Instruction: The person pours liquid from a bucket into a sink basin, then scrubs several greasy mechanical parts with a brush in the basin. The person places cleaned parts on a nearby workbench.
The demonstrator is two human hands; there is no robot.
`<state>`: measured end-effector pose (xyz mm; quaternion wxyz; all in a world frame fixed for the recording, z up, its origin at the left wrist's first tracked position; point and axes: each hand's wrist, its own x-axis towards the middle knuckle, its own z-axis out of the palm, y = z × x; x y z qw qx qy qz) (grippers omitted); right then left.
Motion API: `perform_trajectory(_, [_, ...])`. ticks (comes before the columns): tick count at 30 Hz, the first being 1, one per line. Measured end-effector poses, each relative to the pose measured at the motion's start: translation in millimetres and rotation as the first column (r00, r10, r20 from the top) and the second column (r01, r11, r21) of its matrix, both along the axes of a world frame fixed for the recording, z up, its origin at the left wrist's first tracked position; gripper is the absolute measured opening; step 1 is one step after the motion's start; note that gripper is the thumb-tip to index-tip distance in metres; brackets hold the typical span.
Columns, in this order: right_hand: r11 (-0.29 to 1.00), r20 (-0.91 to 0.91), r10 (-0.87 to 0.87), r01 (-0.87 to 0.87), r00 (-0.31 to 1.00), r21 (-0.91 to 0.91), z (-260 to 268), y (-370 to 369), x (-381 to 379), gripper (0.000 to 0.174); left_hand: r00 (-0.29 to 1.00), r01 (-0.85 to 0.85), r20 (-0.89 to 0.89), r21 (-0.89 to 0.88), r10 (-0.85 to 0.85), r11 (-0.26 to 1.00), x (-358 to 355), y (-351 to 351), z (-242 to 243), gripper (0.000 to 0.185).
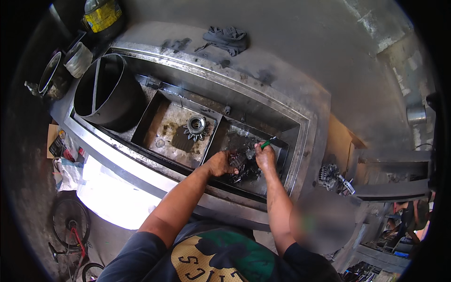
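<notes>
My left hand (222,164) grips a dark, greasy metal part (236,159) low in the right compartment of a metal wash tray (283,165). The hand and shadow hide much of that part. Just to its right, my right hand (265,157) holds a slim green-handled tool (267,142), its visible end angled up and away from me. Its other end is hidden below the fingers, so I cannot tell its exact kind. In the left compartment stands a claw-toothed metal rotor piece (196,127) with a round hub, resting on the stained floor.
A large black cylindrical drum (123,102) stands at the basin's left end. Behind the metal rim (246,70) lies a grey rag (225,39). An alternator (329,176) sits to the right. Buckets (51,75) and a bicycle (72,225) are at left. People (408,222) appear far right.
</notes>
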<state>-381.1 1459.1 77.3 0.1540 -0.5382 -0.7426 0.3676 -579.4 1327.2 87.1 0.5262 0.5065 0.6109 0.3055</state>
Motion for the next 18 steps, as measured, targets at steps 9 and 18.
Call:
perform_trajectory(9, [0.930, -0.055, -0.062, 0.078, 0.997, 0.358, 59.9, -30.5, -31.2, 0.020, 0.997, 0.023, -0.080, 0.012, -0.022, 1.000, 0.0, -0.3, 12.1, 0.080])
perform_trajectory(18, [0.964, -0.257, 0.020, 0.049, 0.966, 0.261, 57.6, -34.9, -36.5, 0.012, 0.996, 0.023, 0.082, 0.041, -0.026, 0.999, -5.2, -1.3, -3.3, 0.068])
